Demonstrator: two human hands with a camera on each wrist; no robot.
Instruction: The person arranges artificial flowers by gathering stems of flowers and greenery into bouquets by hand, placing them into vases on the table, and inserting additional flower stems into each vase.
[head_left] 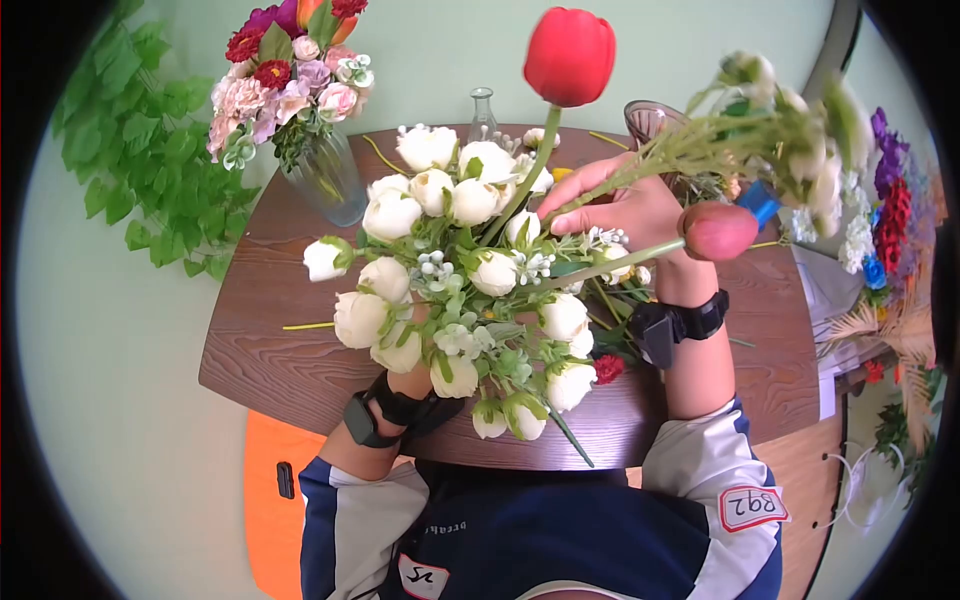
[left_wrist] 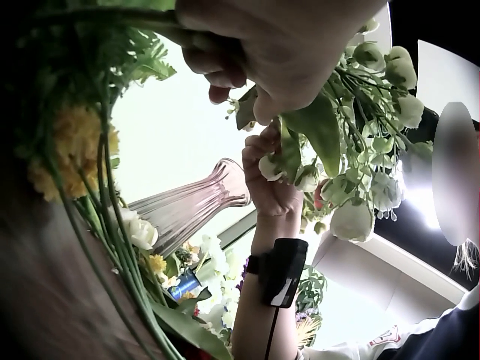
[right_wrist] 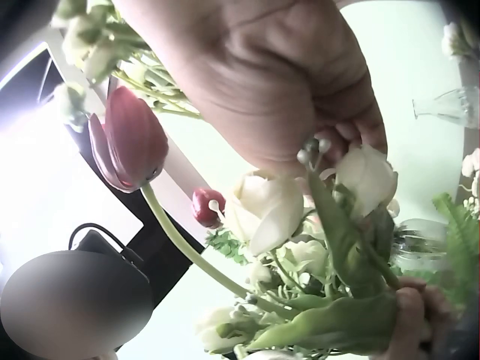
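My left hand (left_wrist: 277, 52) grips the stems of a bouquet of white roses (head_left: 472, 200) with green leaves; the bouquet hides most of that hand in the head view. Two tulips rise out of the bunch, one bright red (head_left: 570, 58), one duller pink-red (head_left: 718, 232). Above the bouquet's right side, my right hand (head_left: 630, 215) pinches the stem of a spray of pale flowers (head_left: 690, 150). The spray's blossoms lean out to the right, blurred, and its lower end is at the bouquet. In the right wrist view, white roses (right_wrist: 262, 210) sit just below the right palm (right_wrist: 270, 90).
A glass vase of mixed flowers (head_left: 330, 180) stands on the table's (head_left: 270, 300) left. Behind the bouquet are a small clear glass bottle (head_left: 482, 112) and a ribbed vase (left_wrist: 195, 206). Loose stems and a red blossom (head_left: 608, 369) lie on the table. More flowers (head_left: 890, 230) are at far right.
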